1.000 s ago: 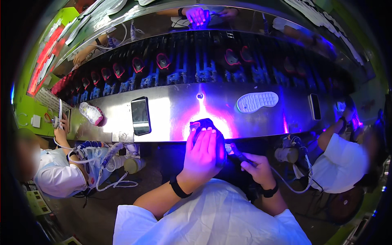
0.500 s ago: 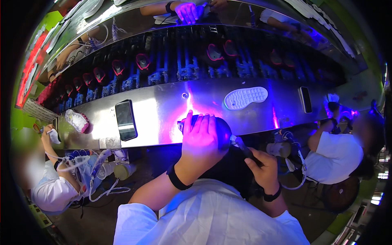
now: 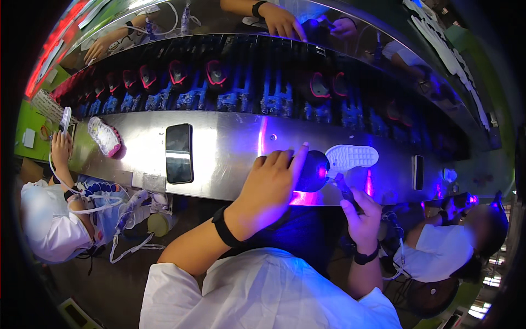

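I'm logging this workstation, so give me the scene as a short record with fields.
Left grip: on a dark rounded piece
Right grip: holding a dark-handled brush, its pale tip at the piece's right side
Metal bench: pink-and-white shoe, black phone, white sole, second phone, left to right
Neighbours: left person, right person
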`<action>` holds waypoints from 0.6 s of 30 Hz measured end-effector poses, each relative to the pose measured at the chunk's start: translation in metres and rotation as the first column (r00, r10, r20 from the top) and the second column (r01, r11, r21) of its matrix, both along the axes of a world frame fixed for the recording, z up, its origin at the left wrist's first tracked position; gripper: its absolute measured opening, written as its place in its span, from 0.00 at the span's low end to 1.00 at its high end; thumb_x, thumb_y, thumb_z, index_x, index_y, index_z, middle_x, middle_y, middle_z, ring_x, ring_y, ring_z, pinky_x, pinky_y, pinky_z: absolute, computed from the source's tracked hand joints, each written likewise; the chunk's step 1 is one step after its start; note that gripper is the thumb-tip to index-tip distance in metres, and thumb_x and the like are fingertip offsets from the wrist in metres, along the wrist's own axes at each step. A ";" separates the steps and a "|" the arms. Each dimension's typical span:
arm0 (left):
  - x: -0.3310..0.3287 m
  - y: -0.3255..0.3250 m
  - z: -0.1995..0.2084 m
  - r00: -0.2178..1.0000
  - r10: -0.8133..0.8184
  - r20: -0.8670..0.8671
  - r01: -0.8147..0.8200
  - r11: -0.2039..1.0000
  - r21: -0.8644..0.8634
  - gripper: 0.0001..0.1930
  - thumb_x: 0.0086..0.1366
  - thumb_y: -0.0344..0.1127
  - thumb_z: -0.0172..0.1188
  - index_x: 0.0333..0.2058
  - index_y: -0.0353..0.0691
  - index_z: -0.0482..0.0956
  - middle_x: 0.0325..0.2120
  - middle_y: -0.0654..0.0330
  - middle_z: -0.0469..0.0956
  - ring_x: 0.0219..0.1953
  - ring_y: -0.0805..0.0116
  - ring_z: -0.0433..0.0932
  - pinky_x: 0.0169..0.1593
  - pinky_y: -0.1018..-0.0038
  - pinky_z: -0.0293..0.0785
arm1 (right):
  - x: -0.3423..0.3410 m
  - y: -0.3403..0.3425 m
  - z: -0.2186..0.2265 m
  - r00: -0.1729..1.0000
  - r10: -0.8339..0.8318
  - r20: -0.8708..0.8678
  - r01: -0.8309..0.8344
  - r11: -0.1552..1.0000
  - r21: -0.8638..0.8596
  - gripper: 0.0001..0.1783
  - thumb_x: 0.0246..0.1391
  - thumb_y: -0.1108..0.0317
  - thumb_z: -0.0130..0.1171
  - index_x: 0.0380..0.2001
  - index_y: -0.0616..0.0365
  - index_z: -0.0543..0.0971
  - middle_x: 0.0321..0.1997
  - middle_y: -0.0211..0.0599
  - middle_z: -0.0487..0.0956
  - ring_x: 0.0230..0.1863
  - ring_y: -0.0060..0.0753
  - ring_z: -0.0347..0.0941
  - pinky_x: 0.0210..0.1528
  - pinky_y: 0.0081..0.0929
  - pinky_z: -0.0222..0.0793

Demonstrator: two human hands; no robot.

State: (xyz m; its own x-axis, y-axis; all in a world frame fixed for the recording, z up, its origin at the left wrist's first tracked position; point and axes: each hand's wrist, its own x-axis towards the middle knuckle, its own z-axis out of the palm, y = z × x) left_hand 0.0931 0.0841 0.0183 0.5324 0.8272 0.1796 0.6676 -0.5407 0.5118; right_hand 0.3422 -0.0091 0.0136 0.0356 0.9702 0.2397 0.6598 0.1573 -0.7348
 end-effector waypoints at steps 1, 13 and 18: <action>-0.009 0.003 0.001 0.990 -0.037 -0.133 0.033 0.999 -0.027 0.48 0.53 0.40 0.73 0.70 0.37 0.59 0.49 0.47 0.77 0.55 0.47 0.76 0.59 0.55 0.72 | -0.002 -0.001 -0.012 0.970 -0.056 -0.235 0.026 0.992 -0.126 0.20 0.57 0.71 0.70 0.53 0.64 0.83 0.38 0.37 0.84 0.35 0.27 0.79 0.42 0.25 0.74; -0.021 -0.043 0.014 0.953 -0.139 0.268 0.236 0.897 -0.375 0.51 0.47 0.45 0.82 0.67 0.36 0.65 0.51 0.43 0.80 0.52 0.44 0.82 0.56 0.59 0.79 | 0.020 0.002 0.029 0.882 0.072 -0.467 -0.191 0.958 -0.213 0.20 0.59 0.70 0.70 0.53 0.65 0.82 0.32 0.29 0.82 0.33 0.18 0.77 0.37 0.20 0.72; -0.012 -0.059 0.038 0.872 -0.017 0.489 0.404 0.586 -0.702 0.44 0.54 0.38 0.80 0.66 0.37 0.67 0.50 0.58 0.82 0.52 0.70 0.82 0.59 0.68 0.77 | 0.033 -0.017 0.044 0.886 0.137 -0.442 -0.277 0.922 -0.271 0.20 0.59 0.68 0.70 0.53 0.63 0.83 0.37 0.32 0.84 0.38 0.21 0.77 0.44 0.24 0.72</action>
